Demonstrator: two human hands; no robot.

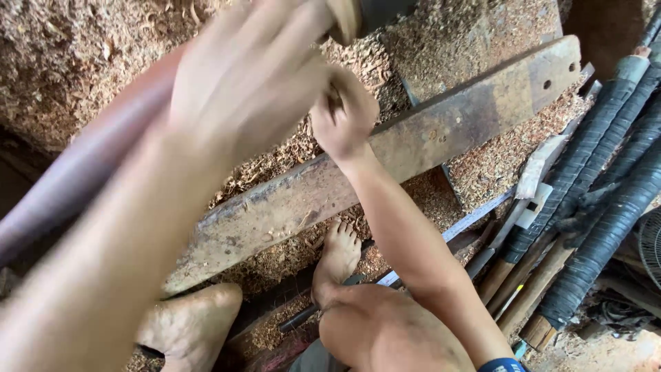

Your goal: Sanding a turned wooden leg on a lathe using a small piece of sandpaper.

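Blurred and close, your left hand [241,76] wraps over the long reddish wooden piece [76,172], while your right hand [342,117] pinches shut beside its end, above the rusty metal bar [427,145] amid sawdust [62,62].

Thick layer of wood shavings [76,55] over the far ground. Bundle of black-wrapped tool handles [606,200] leaning at the right, wooden ends [530,289] pointing near. Pale flat strip [475,219] lying just left of them. Fan grille [651,244] at the right edge, partly cut off.
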